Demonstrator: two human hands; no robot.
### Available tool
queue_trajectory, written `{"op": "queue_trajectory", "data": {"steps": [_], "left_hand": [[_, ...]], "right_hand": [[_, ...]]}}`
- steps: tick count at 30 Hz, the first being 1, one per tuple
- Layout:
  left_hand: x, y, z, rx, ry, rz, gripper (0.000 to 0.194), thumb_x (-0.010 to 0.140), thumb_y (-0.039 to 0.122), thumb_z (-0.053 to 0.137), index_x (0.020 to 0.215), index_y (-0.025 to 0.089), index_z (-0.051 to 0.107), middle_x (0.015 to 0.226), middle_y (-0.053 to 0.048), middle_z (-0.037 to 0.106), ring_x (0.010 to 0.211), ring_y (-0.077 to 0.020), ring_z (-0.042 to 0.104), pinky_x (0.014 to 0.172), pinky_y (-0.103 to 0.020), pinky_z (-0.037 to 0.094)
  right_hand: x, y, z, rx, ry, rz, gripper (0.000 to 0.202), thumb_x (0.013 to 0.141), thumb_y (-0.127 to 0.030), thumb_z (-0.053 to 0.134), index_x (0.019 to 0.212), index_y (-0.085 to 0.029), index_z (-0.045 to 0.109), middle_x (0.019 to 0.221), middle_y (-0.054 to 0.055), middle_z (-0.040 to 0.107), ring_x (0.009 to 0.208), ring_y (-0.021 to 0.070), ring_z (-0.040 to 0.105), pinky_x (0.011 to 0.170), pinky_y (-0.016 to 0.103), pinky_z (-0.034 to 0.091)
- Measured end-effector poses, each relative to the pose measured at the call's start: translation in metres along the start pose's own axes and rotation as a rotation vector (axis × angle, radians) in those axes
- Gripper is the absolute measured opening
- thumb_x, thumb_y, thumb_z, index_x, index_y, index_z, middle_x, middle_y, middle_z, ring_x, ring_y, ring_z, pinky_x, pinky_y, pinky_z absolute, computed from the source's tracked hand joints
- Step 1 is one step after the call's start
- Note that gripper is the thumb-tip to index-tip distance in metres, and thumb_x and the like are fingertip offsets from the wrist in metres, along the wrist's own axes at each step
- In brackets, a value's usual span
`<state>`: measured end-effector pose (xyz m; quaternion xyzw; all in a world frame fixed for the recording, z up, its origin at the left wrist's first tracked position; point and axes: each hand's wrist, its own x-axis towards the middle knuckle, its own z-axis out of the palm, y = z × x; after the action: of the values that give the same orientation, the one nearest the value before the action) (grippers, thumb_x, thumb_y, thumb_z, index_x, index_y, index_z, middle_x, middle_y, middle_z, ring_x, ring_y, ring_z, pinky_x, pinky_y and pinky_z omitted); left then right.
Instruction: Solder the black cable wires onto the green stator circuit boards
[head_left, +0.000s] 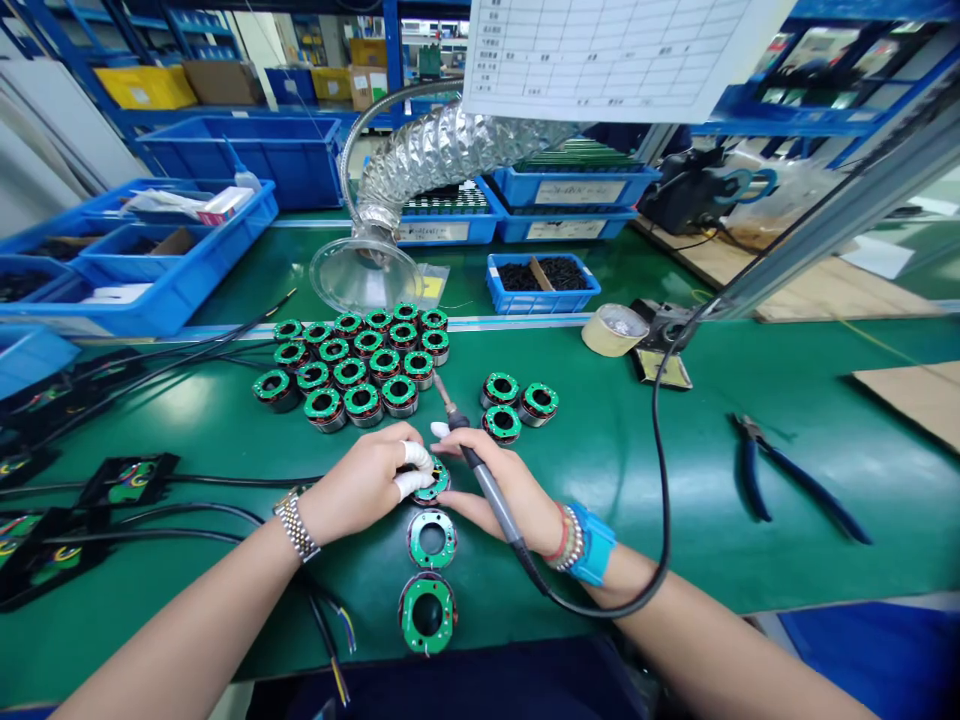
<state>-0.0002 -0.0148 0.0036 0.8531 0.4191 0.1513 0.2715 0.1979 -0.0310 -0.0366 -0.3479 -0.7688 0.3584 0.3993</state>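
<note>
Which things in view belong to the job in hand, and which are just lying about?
Belonging:
soldering iron, in the right hand
green-topped ring, touched by the left hand
likely the other green-topped rings

Apparently lying about:
blue-handled cutters
tape roll
cardboard sheet

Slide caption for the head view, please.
Left hand touches a green-topped ring part; right hand holds a soldering iron over a green bench.

Green worktop (637, 510): stators (352, 386) mid, most bunched, 3 apart on R edge side, 2 lined up nr front edge. Pliers (752, 433) twd R edge, tape roll (604, 335) further back. Blk housings (105, 482) + cables (225, 480) twd L edge. Blue bins (176, 300) nr back L corner.
</note>
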Motion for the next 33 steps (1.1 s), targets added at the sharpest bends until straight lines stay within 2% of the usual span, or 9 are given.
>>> {"op": "queue_trajectory", "data": {"steps": [3,7,11,15,22,33], "left_hand": [[-0.003,0.002,0.002,0.07,-0.013,-0.027,0.012,0.084,0.015,0.053,0.082,0.017,0.065,0.083,-0.002,0.057,0.074,-0.0128,0.056,0.069,-0.022,0.043],[-0.005,0.008,0.004,0.123,-0.059,-0.094,0.016,0.087,0.018,0.049,0.085,0.018,0.065,0.082,-0.002,0.056,0.072,-0.0131,0.056,0.068,-0.022,0.042],[-0.004,0.015,0.004,0.213,-0.089,-0.134,0.018,0.089,0.021,0.047,0.083,0.018,0.064,0.082,-0.002,0.055,0.072,-0.014,0.056,0.067,-0.023,0.041],[-0.003,0.022,0.001,0.291,-0.143,-0.18,0.019,0.09,0.022,0.046,0.085,0.018,0.064,0.083,-0.003,0.056,0.07,-0.0155,0.057,0.064,-0.026,0.039],[0.001,0.029,-0.001,0.323,-0.177,-0.22,0.019,0.09,0.022,0.046,0.088,0.019,0.064,0.083,-0.002,0.055,0.07,-0.0171,0.057,0.063,-0.027,0.038],[0.001,0.029,-0.001,0.311,-0.174,-0.207,0.02,0.09,0.022,0.045,0.086,0.019,0.064,0.082,-0.003,0.055,0.069,-0.0172,0.056,0.062,-0.028,0.038]], "right_hand": [[-0.007,-0.008,-0.01,-0.082,0.117,0.011,0.04,0.075,-0.022,0.068,0.111,-0.023,0.051,0.111,0.007,0.064,0.098,0.0183,0.063,0.087,0.03,0.051],[-0.017,-0.021,-0.026,-0.158,0.22,-0.004,0.01,0.083,-0.018,0.058,0.092,-0.022,0.061,0.085,0.003,0.071,0.075,0.0141,0.068,0.072,0.024,0.054],[-0.029,-0.03,-0.041,-0.25,0.221,-0.088,0.019,0.082,-0.022,0.058,0.1,-0.022,0.065,0.072,0.002,0.069,0.061,0.0141,0.063,0.057,0.025,0.052],[-0.04,-0.032,-0.049,-0.204,0.229,-0.167,0.025,0.078,-0.016,0.058,0.102,-0.022,0.067,0.071,0.003,0.066,0.062,0.0152,0.059,0.059,0.029,0.051],[-0.044,-0.028,-0.042,-0.05,0.162,-0.063,0.019,0.08,-0.014,0.056,0.092,-0.021,0.069,0.066,0.002,0.066,0.059,0.0135,0.056,0.056,0.027,0.048],[-0.041,-0.028,-0.041,-0.055,0.142,-0.023,0.017,0.081,-0.017,0.056,0.089,-0.021,0.07,0.066,0.002,0.066,0.057,0.0129,0.056,0.053,0.026,0.047]]}}
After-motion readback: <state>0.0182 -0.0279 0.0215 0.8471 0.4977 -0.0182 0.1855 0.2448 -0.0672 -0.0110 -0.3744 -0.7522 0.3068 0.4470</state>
